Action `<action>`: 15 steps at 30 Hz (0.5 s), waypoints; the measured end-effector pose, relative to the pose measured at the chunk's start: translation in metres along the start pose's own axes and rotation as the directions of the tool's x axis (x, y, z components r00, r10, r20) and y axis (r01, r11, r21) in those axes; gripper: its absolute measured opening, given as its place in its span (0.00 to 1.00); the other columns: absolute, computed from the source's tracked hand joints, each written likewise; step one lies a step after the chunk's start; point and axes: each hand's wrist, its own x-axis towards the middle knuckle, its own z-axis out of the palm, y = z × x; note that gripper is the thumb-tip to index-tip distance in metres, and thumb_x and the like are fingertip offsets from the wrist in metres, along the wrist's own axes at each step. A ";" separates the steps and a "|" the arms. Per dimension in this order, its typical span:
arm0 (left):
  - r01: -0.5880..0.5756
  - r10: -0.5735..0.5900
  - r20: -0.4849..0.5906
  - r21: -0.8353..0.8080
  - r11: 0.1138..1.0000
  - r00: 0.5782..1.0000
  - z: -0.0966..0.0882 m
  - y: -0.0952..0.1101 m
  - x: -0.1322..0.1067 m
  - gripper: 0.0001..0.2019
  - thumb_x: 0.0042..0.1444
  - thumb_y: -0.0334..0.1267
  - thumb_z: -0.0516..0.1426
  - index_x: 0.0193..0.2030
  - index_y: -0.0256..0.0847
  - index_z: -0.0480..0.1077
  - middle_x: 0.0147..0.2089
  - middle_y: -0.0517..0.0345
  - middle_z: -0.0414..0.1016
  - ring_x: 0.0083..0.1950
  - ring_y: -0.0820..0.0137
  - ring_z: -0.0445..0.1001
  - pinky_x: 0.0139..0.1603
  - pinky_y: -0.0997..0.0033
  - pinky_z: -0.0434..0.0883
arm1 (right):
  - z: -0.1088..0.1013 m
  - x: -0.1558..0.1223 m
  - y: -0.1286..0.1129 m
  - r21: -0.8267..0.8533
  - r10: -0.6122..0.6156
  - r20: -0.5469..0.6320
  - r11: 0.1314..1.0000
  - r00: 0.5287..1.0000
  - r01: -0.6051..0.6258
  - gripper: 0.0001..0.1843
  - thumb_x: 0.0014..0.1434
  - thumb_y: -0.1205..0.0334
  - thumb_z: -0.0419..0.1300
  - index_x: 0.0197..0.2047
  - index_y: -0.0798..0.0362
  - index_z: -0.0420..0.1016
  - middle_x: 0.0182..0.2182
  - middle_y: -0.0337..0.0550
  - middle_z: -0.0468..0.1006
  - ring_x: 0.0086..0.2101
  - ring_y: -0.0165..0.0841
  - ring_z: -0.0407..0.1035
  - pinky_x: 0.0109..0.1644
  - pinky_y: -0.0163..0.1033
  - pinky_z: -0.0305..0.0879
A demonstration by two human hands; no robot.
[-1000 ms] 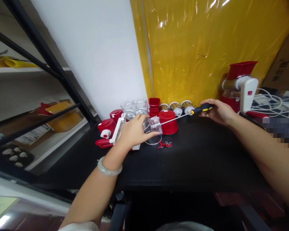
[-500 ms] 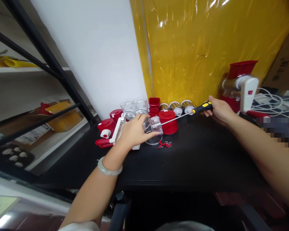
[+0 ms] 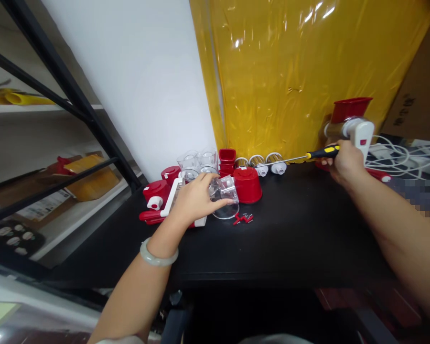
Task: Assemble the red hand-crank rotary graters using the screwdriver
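One clear container [image 3: 229,188], contents indistinct, in the left grip [image 3: 196,198]; screwdriver [image 3: 322,152] in the right grip [image 3: 348,163]

And the left grip [image 3: 195,198] blots out part of the clear plastic piece [image 3: 229,189]! Across we go: the right grip [image 3: 347,162] swallows the butt of the screwdriver [image 3: 324,152] and blocks some of the grater [image 3: 358,126] behind. On the counter [image 3: 290,243], silver bits [image 3: 250,215], too tiny to call! Lettering [image 3: 403,111] on the cardboard box [image 3: 415,91]? Blurred! The right forearm [image 3: 394,234] runs off the right edge, under a pixelated patch [image 3: 421,193].
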 end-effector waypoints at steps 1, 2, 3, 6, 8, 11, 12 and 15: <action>0.002 -0.003 -0.006 -0.013 1.000 1.000 -0.002 -0.001 0.000 0.35 0.49 0.67 0.57 0.56 0.46 0.64 0.53 0.50 0.73 0.48 0.55 0.75 0.44 0.56 0.72 | -0.005 0.006 0.002 -0.038 -0.045 -0.087 0.998 0.995 0.042 0.13 0.59 0.69 0.47 0.24 0.51 0.62 0.12 0.33 0.58 0.13 0.27 0.54 0.23 0.36 0.64; 0.005 -0.005 -0.016 -0.028 1.000 1.000 -0.004 -0.001 0.000 0.35 0.49 0.67 0.57 0.57 0.46 0.64 0.53 0.50 0.73 0.48 0.56 0.75 0.45 0.56 0.72 | -0.009 0.010 0.004 -0.100 -0.086 -0.151 0.992 0.985 0.071 0.11 0.58 0.69 0.47 0.26 0.52 0.64 0.13 0.34 0.60 0.14 0.27 0.56 0.23 0.36 0.63; 0.009 -0.010 -0.032 -0.044 0.999 0.999 -0.006 -0.002 0.000 0.35 0.49 0.66 0.58 0.57 0.46 0.64 0.53 0.51 0.73 0.48 0.56 0.75 0.46 0.56 0.72 | -0.013 0.013 0.007 -0.183 -0.128 -0.193 0.979 0.973 0.093 0.11 0.58 0.69 0.46 0.28 0.53 0.66 0.15 0.35 0.61 0.15 0.28 0.58 0.23 0.36 0.62; 0.008 -0.020 -0.129 -0.088 0.996 0.991 -0.012 -0.003 0.001 0.33 0.49 0.63 0.60 0.56 0.47 0.64 0.54 0.51 0.73 0.50 0.57 0.75 0.48 0.56 0.72 | -0.020 0.014 0.013 -0.435 -0.201 -0.191 0.895 0.961 0.101 0.14 0.58 0.67 0.44 0.33 0.55 0.70 0.19 0.38 0.65 0.19 0.30 0.62 0.23 0.37 0.60; -0.012 -0.016 -0.238 -0.116 0.993 0.971 -0.013 -0.004 0.001 0.32 0.49 0.60 0.62 0.56 0.46 0.64 0.53 0.51 0.72 0.52 0.57 0.73 0.51 0.55 0.72 | -0.021 0.011 0.016 -0.510 -0.204 -0.144 0.854 0.968 0.104 0.14 0.58 0.65 0.45 0.34 0.55 0.72 0.21 0.40 0.68 0.20 0.31 0.63 0.24 0.38 0.60; -0.054 -0.019 -0.421 -0.161 0.986 0.907 -0.010 -0.007 0.001 0.32 0.49 0.57 0.63 0.56 0.44 0.62 0.53 0.49 0.70 0.53 0.57 0.71 0.55 0.53 0.70 | -0.020 0.007 0.021 -0.546 -0.191 -0.060 0.828 0.980 0.128 0.12 0.56 0.64 0.47 0.33 0.54 0.72 0.20 0.40 0.70 0.21 0.33 0.65 0.26 0.38 0.62; -0.063 -0.029 -0.467 -0.181 0.982 0.884 -0.008 -0.009 0.001 0.33 0.49 0.56 0.63 0.57 0.44 0.61 0.53 0.48 0.69 0.54 0.56 0.70 0.55 0.52 0.70 | -0.021 0.007 0.022 -0.559 -0.186 -0.031 0.818 0.982 0.137 0.12 0.56 0.63 0.48 0.32 0.54 0.72 0.19 0.40 0.70 0.21 0.34 0.66 0.27 0.38 0.62; -0.080 -0.068 -0.536 -0.249 0.965 0.842 0.001 -0.015 0.001 0.32 0.53 0.56 0.60 0.60 0.44 0.57 0.55 0.47 0.66 0.56 0.55 0.68 0.57 0.50 0.69 | -0.023 0.009 0.029 -0.600 -0.171 0.025 0.786 0.985 0.152 0.12 0.56 0.62 0.47 0.32 0.52 0.72 0.17 0.41 0.70 0.22 0.36 0.67 0.28 0.39 0.61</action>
